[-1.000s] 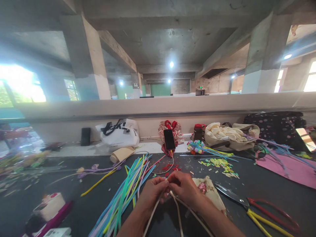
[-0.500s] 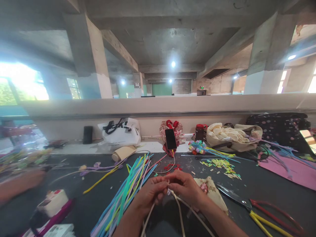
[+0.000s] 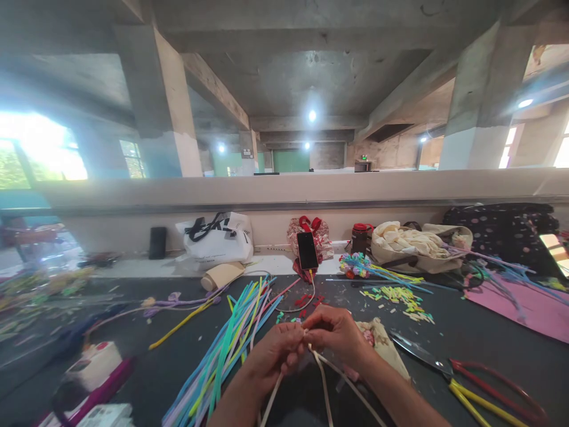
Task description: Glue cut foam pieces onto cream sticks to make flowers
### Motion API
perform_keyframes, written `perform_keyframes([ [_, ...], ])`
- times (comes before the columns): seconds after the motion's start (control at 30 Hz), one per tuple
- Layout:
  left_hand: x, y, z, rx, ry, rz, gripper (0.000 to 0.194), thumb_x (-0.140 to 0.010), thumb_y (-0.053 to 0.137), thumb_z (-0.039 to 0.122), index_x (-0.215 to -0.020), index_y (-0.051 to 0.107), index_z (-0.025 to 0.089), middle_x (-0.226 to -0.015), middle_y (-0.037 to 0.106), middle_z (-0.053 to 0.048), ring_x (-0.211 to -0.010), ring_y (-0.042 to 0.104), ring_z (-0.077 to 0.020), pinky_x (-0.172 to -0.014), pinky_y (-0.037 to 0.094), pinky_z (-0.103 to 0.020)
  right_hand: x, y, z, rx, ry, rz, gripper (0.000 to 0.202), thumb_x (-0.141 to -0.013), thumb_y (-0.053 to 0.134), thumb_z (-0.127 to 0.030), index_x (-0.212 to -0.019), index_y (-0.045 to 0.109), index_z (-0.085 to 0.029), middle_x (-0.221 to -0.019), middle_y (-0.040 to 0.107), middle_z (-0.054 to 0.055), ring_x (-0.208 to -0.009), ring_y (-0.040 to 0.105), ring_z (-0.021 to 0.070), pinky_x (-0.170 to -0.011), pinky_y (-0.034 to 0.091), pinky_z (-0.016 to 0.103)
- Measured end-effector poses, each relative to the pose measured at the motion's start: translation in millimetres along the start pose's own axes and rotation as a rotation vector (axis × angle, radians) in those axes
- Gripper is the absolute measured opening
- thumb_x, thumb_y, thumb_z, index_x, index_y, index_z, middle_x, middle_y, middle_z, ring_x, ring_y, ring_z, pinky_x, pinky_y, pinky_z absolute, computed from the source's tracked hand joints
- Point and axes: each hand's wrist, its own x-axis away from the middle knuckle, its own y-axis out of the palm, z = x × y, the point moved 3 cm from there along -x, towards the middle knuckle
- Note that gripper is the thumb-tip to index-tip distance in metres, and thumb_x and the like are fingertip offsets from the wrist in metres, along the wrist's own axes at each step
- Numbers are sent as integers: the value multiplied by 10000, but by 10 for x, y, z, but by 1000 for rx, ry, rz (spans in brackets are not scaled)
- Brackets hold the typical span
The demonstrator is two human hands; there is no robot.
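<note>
My left hand [image 3: 279, 351] and my right hand [image 3: 332, 335] meet fingertip to fingertip above the dark table. Both are closed in a pinch at the upper end of a cream cord [image 3: 326, 388]. Several lengths of this cord hang down between my forearms toward the bottom edge. The exact spot between the fingertips is small and mostly covered by the fingers. Just left of my left hand lies a bundle of coloured strands [image 3: 226, 350] in blue, green, yellow and lilac. Behind my right wrist is a crumpled beige cloth pouch [image 3: 386, 350].
Large scissors [image 3: 444, 367] with red and yellow handles lie at the right. Beyond are yellow-green cut pieces [image 3: 402, 299] and a pink sheet [image 3: 520, 305]. A cabled phone [image 3: 307, 250] leans at the back centre. At the left stands a white box-shaped item [image 3: 95, 363].
Another person's hand at the far left has gone out of view. My fingers have shifted slightly, and a pale bit visible beneath them before is now hidden.
</note>
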Motion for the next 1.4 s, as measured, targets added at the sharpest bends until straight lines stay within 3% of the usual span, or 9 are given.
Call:
perform_keyframes([
  [0.33,-6,-13,4,-9,4,42,252,-604,659,328,-643,505,133,-445,498,52,-285,369,-6,-282,181,-115,26,-25,-83,232,-190,87,47,-652,660,-202,-672,686,-169,-572,600,-12,-510,525,91,-493,384,185],
  [0.63,-53,-79,-14,-93,-24,123,268,-562,653,340,-553,465,149,-392,440,71,-278,325,-6,-290,163,-120,39,30,-63,552,-135,19,29,-693,577,-141,-672,596,-145,-580,578,-20,-527,504,86,-480,346,165],
  [0.73,-90,-96,-16,-172,14,229,231,-556,647,323,-623,499,159,-416,471,74,-292,354,-21,-288,191,-123,35,41,23,638,-137,-8,56,-724,536,-145,-679,571,-145,-627,581,-3,-573,509,97,-514,336,180],
  [0.87,-104,-125,18,-450,93,365,256,-562,624,329,-737,563,151,-507,541,52,-340,436,-55,-304,279,-152,4,26,164,698,-119,-16,65,-730,517,-155,-673,548,-153,-656,583,10,-595,511,114,-518,313,198],
  [1.2,-9,-85,83,-640,91,368,236,-648,537,386,-631,546,150,-464,500,55,-361,426,-64,-340,287,-170,9,31,142,703,-110,-67,51,-761,477,-157,-722,506,-170,-729,566,9,-664,510,117,-583,340,201],
  [1.4,11,-71,74,-588,85,276,207,-632,561,351,-605,534,148,-459,497,57,-356,418,-56,-346,277,-165,6,-15,101,662,-80,-96,81,-745,471,-142,-678,508,-169,-610,540,-22,-571,492,101,-516,319,185],
])
